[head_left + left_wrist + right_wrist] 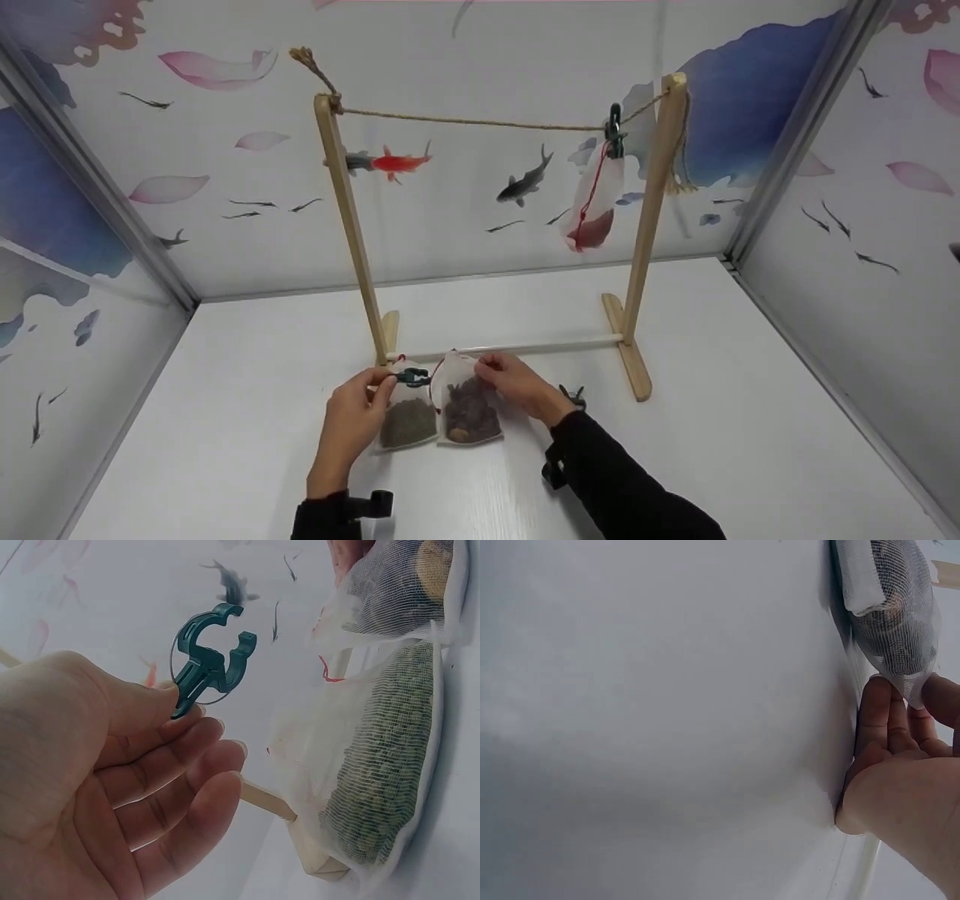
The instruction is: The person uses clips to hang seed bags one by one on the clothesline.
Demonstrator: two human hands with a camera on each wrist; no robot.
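My left hand (346,420) pinches a dark green plastic clip (201,667) by its handle end, between thumb and index finger. The clip's curved jaws face away from the hand, with nothing between them. With thumb and fingers, my right hand (523,384) pinches the upper side of a white mesh drawstring bag (471,412) that has dark, lumpy contents and one tan piece. Left of it is a second mesh bag (379,757), filled with small green grains and trimmed with red cord. The clip overlaps the top of this bag in the head view.
A wooden rack (351,217) stands behind the hands, a twine line (465,121) strung between its posts. Near the right post, a dark clip (614,133) holds a mesh bag with reddish contents (594,206) on the twine. Another dark clip (576,397) lies beside my right wrist.
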